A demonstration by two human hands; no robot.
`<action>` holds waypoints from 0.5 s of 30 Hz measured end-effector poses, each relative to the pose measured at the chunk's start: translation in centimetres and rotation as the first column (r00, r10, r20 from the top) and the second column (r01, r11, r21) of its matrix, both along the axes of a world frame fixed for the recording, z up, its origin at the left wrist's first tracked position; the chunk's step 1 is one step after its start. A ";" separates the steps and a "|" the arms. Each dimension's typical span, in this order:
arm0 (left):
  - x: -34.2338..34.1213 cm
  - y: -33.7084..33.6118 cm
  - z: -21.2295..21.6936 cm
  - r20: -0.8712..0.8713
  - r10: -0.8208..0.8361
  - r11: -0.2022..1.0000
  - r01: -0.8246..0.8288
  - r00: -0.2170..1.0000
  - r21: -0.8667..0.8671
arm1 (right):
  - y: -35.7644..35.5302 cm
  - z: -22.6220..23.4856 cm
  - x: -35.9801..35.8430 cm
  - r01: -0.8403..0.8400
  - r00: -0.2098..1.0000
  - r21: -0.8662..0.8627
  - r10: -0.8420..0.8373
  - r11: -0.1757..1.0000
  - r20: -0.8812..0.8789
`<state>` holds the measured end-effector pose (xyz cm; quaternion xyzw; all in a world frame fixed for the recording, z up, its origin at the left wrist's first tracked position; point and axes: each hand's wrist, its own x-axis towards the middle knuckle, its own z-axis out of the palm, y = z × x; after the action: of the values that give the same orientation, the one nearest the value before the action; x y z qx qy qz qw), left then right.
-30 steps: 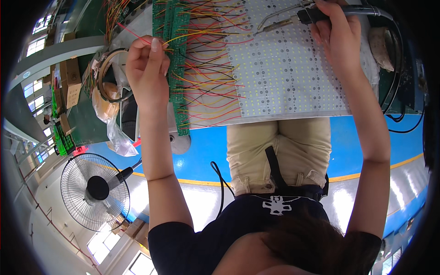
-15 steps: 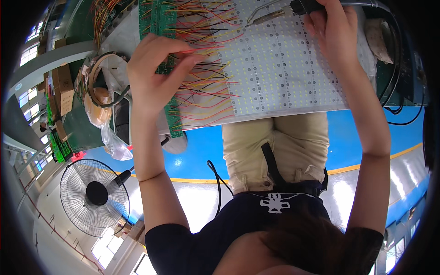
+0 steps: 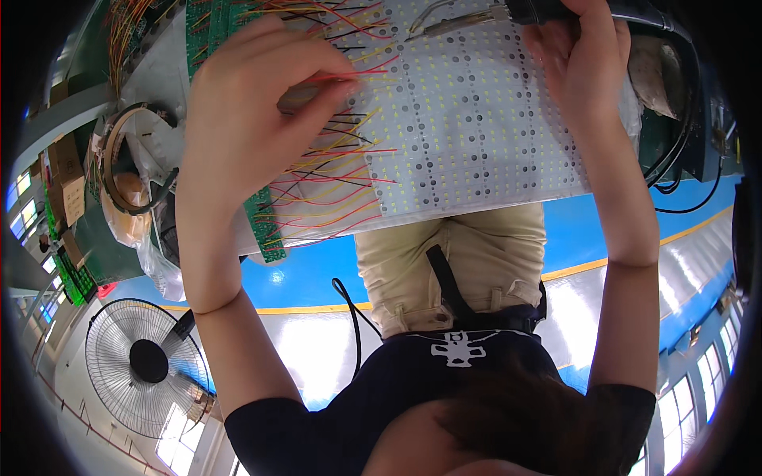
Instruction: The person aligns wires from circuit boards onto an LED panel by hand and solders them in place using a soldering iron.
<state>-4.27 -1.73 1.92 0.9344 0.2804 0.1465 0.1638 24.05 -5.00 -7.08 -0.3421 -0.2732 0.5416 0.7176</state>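
Note:
My left hand (image 3: 246, 111) pinches a red wire (image 3: 337, 76) between thumb and forefinger, above a row of narrow green circuit boards (image 3: 266, 230). Red, yellow and black wires (image 3: 341, 170) fan out rightward from these boards. Their ends lie over a pale panel (image 3: 444, 143) dotted with small yellowish components and dark round spots. In my right hand (image 3: 587, 71) is a soldering iron (image 3: 468, 22) with a dark handle. Its metal tip and a thin curved tube beside it point left, close over the panel near the wire ends. The far ends of the boards are cut off by the picture's upper edge.
Dark cables (image 3: 686, 119) hang at the table's right side, near a wrapped pale bundle (image 3: 655, 79). On the left lie a roll of tape (image 3: 115, 151) and a clear plastic bag (image 3: 159, 266). A black fan (image 3: 148, 361) stands beyond the table at lower left.
The view has shifted, so boards and panel appear further left. My left hand has come nearer the panel with the red wire in its pinch. The iron's tip stays above the panel.

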 end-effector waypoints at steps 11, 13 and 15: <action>1.1 -1.6 -1.4 0.109 0.123 0.992 -0.126 0.986 0.026 | -1.4 4.3 -1.1 -0.015 0.962 0.128 -0.021 0.992 0.272; 1.0 -1.6 -1.8 0.141 0.086 0.992 -0.097 0.986 0.075 | -1.4 3.3 -0.4 -0.058 0.844 0.263 -0.093 0.963 0.529; 1.2 -2.0 -1.6 0.134 0.106 0.991 -0.116 0.985 0.069 | -1.9 2.9 0.6 -0.136 0.806 0.238 -0.032 0.962 0.590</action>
<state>-3.04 -3.68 0.32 0.9114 0.3149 0.2267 0.1372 24.64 -6.95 -4.14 -0.3845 -0.5624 0.3863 0.6218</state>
